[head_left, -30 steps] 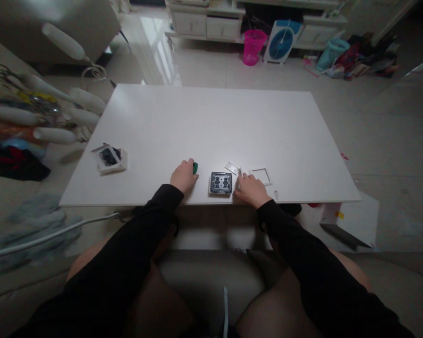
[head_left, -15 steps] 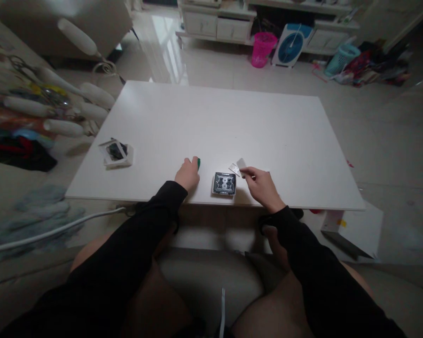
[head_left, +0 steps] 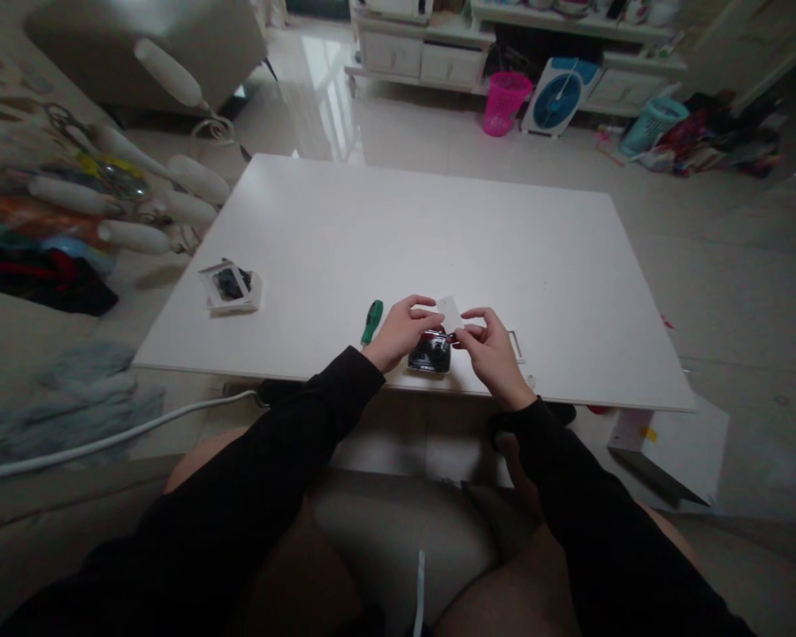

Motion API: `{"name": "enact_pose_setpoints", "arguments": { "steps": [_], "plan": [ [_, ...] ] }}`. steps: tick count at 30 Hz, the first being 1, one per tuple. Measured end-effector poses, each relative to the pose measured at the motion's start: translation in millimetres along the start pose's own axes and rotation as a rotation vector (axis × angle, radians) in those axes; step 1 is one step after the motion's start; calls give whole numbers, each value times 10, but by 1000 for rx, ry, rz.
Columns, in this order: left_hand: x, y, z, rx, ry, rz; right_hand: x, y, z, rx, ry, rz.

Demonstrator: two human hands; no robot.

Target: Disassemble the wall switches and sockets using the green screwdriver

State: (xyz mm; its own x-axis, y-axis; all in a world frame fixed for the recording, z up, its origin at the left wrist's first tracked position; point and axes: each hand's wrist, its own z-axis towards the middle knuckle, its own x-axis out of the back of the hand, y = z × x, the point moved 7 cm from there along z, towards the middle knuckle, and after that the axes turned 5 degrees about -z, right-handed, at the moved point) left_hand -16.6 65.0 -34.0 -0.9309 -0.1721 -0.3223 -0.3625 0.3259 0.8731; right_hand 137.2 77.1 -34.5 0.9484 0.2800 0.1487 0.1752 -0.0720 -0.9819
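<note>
Both hands meet over the near edge of the white table (head_left: pixel 438 221). My left hand (head_left: pixel 399 332) and my right hand (head_left: pixel 489 349) pinch a small white plastic piece (head_left: pixel 447 312) between their fingertips. Just below it lies a dark grey switch module (head_left: pixel 430 354), partly hidden by the hands. A green-handled screwdriver (head_left: pixel 371 321) lies on the table left of my left hand. A thin white frame (head_left: pixel 516 347) shows behind my right hand.
A small open white box with a dark part inside (head_left: pixel 231 287) sits near the table's left edge. Clutter with white rods (head_left: pixel 133 195) lies to the left. A pink bin (head_left: pixel 504 102), a blue fan (head_left: pixel 557 95) and a teal basket (head_left: pixel 654 122) stand on the floor beyond.
My left hand let go of the green screwdriver and moved right to join the right hand. The right hand lifted the white piece, and both hands now hold it over the switch module.
</note>
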Motion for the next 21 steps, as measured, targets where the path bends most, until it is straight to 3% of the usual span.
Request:
{"name": "enact_pose_setpoints", "arguments": {
  "steps": [3,7,13,18,21],
  "plan": [
    [16,4,-16,-27,25,-28,-3,-59,4,42,4,-84],
    [8,-1,-25,-52,-8,14,53,-258,-31,208,45,-362],
    [-29,18,-34,-117,-59,170,29,-391,-101,456,-61,-599],
    [-49,-28,-16,-116,-112,279,2,-332,-85,494,-145,-702],
    [-25,-75,-12,-127,-153,464,5,-265,-69,463,-174,-801]
  ]
}}
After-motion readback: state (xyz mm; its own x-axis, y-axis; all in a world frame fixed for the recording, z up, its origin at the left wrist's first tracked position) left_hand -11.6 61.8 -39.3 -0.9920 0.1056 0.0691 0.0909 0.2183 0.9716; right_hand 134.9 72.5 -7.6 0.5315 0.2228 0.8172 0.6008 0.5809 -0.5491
